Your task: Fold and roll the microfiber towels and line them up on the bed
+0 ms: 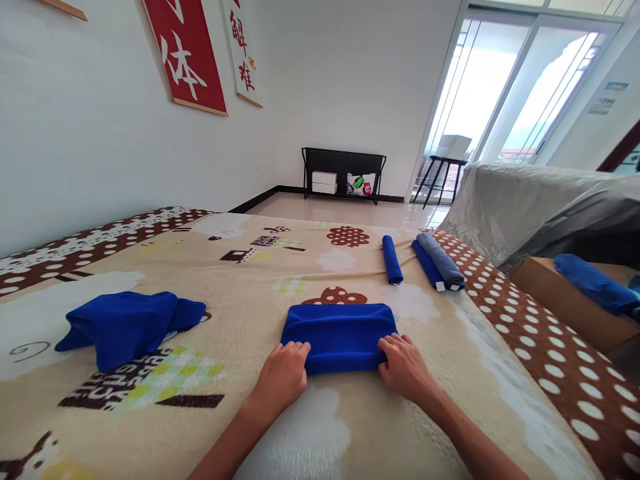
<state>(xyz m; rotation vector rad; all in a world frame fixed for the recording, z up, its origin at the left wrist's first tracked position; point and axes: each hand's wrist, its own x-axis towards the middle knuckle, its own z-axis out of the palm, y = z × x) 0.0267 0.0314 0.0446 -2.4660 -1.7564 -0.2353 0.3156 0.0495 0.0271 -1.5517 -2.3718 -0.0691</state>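
Setting: white wall [370, 73], low black rack [345, 163] at its foot, patterned blanket [245, 287] spread across the foreground. From my remote post I logged the following. Item: one blue cloth [345, 330], laid as an oblong at the near middle of the blanket. Item: left grip [287, 371], fingers curled tight on the cloth's near left corner. Item: right grip [404, 367], likewise closed on the near right corner (how much fabric lay under the fingers I could not tell). Item: one crumpled blue heap [130, 327], well to the left. Item: one slim blue roll [392, 260] and one grey roll [440, 257], beyond, to the right. I judged the step to be rolling up the near edge; the next move seemingly called for turning both corners forward evenly.
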